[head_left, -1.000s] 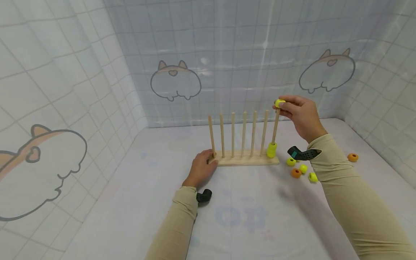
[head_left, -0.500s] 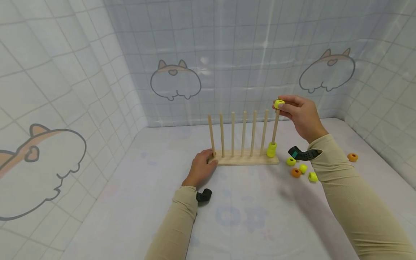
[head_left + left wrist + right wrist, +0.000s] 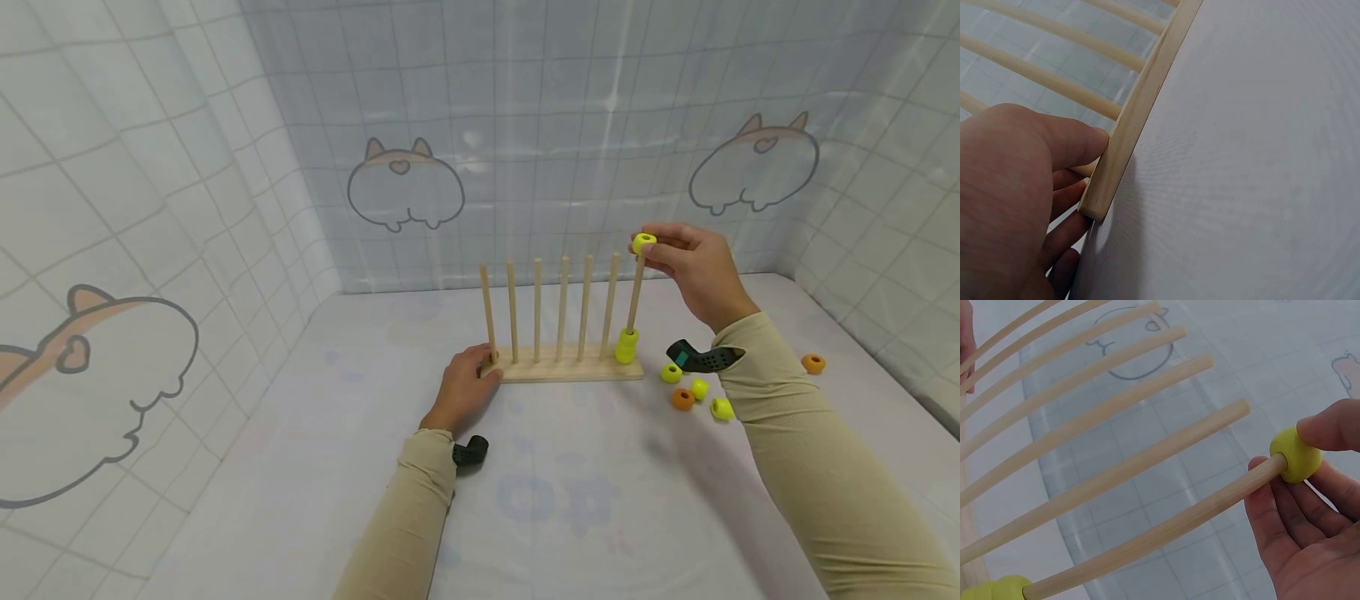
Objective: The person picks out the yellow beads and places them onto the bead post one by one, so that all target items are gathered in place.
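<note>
A wooden peg rack point(image 3: 562, 374) with several upright pegs stands on the table. My left hand point(image 3: 461, 390) grips the left end of its base; in the left wrist view the thumb point(image 3: 1088, 145) presses the front edge while the fingers curl behind. At the top of the rightmost peg point(image 3: 1166, 534), my right hand point(image 3: 697, 265) pinches a yellow bead point(image 3: 643, 243) between thumb and fingers. The peg's tip is in the hole of this bead, as the right wrist view shows. Yellow beads point(image 3: 626, 347) are stacked at the foot of the same peg.
Loose yellow beads point(image 3: 699, 389) and an orange bead point(image 3: 682, 399) lie right of the rack, partly under the right forearm. Another orange bead point(image 3: 813, 363) lies farther right. A tile-patterned sheet point(image 3: 570, 150) rises behind the table.
The pinched yellow bead has turned so its hole faces more upward, and it sits slightly lower at the peg's tip. The left hand and rack stay in place.
</note>
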Motion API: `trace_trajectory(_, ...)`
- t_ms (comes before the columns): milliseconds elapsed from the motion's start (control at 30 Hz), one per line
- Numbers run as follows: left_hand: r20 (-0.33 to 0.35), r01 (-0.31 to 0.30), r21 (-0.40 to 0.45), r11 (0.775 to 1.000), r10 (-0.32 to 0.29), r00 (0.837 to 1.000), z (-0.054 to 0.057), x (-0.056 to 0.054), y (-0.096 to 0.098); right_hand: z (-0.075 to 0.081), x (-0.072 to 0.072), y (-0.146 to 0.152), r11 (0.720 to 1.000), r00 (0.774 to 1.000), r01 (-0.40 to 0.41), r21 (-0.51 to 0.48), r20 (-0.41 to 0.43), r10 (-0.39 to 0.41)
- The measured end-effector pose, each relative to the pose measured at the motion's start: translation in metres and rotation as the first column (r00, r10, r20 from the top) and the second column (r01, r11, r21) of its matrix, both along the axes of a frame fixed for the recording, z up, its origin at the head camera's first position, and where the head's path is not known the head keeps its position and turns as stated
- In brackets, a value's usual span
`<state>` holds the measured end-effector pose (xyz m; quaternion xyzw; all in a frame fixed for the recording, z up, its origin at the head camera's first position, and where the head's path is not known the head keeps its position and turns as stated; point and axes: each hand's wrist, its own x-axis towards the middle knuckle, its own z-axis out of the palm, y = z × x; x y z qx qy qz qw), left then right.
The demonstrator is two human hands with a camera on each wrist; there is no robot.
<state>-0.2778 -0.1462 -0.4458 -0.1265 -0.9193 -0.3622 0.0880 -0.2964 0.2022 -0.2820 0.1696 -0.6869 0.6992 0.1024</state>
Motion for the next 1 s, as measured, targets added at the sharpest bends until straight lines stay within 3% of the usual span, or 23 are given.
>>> trace_trajectory(1000,0.007,0.001,-0.007,1.000,-0.001,1.000,-0.0001,-0.0001,-0.0003,-0.0026,-0.0019,0.0024,0.998,0.999,-0.047,-0.048,0.001,0.047)
